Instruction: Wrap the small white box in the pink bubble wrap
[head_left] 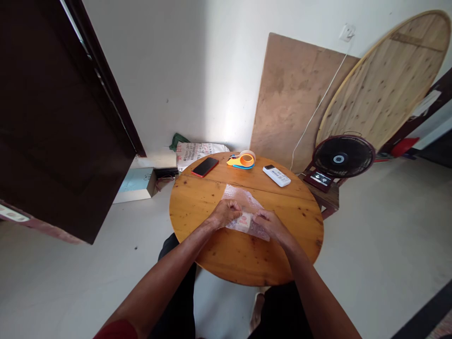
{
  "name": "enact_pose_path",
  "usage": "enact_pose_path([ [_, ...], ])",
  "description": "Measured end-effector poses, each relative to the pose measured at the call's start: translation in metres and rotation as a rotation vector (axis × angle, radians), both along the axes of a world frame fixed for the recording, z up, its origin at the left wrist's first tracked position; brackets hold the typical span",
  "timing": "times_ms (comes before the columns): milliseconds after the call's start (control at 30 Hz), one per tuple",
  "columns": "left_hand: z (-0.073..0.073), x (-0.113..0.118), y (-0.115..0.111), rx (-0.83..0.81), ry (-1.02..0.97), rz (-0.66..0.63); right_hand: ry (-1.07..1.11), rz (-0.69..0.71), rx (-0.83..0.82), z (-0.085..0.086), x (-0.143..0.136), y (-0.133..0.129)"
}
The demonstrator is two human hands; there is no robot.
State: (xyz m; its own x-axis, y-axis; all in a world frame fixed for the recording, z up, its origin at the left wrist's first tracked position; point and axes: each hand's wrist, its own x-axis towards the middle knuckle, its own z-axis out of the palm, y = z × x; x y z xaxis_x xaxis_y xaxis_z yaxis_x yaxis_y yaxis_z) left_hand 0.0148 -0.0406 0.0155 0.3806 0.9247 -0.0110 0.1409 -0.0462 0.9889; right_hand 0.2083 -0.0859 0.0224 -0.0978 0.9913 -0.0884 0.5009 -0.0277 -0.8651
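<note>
Both fists are clenched on the bubble wrap [243, 207], left hand [226, 213] and right hand [270, 222] pinching it around a small packet [245, 219] — best kept taut and even.

I made out red print on the white sack [197, 153] lying against the wall behind the table, though too small and creased to read, and dark lines on the remote's [277, 175] label that stayed illegible.

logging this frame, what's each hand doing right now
left hand: closed in a fist on the bubble wrap
right hand: closed on the bubble wrap, by a small item wrapped in it
</note>
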Motion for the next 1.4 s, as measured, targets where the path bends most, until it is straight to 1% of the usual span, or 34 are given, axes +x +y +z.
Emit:
enact_pose_path([
  [133,0.001,0.0,-0.003,0.005,0.006,0.013,-0.111,0.018,0.056,0.0,0.0,0.0],
  [233,0.001,0.001,-0.003,0.006,0.035,0.019,-0.205,0.024,0.152,-0.002,-0.001,-0.002],
  [367,-0.001,0.001,-0.002,0.017,0.051,0.006,-0.238,-0.003,0.255,-0.006,-0.003,-0.009],
  [433,-0.002,0.001,0.0,0.016,0.033,-0.009,-0.242,-0.009,0.332,-0.006,-0.004,-0.012],
  [500,-0.004,0.001,0.001,0.022,0.006,-0.022,-0.286,0.043,0.471,-0.005,-0.005,-0.014],
  [567,-0.007,0.001,0.003,0.042,-0.003,-0.021,-0.368,0.134,0.624,-0.002,-0.006,-0.014],
  [633,-0.01,0.002,0.004,0.066,0.02,-0.02,-0.462,0.209,0.716,0.003,-0.007,-0.014],
  [667,-0.01,0.003,0.005,0.075,0.044,-0.019,-0.507,0.231,0.734,0.005,-0.008,-0.014],
  [733,-0.01,0.004,0.004,0.084,0.087,-0.016,-0.602,0.262,0.726,0.01,-0.01,-0.015],
  [833,-0.005,0.001,0.003,0.087,0.122,-0.007,-0.72,0.275,0.696,0.017,-0.012,-0.018],
  [900,0.0,-0.007,0.003,0.11,0.158,-0.009,-0.757,0.279,0.699,0.019,-0.013,-0.02],
  [1000,0.007,-0.024,0.005,0.148,0.295,-0.039,-0.782,0.295,0.715,0.022,-0.015,-0.022],
  [1100,0.008,-0.035,0.009,0.128,0.425,-0.038,-0.816,0.314,0.718,0.025,-0.018,-0.022],
  [1167,0.006,-0.036,0.011,0.115,0.48,-0.016,-0.849,0.323,0.709,0.028,-0.02,-0.021],
  [1300,0.001,-0.028,0.011,0.113,0.602,0.029,-0.92,0.365,0.694,0.034,-0.022,-0.022],
  [1400,0.003,-0.025,0.006,0.14,0.69,0.077,-0.956,0.392,0.692,0.035,-0.023,-0.024],
])
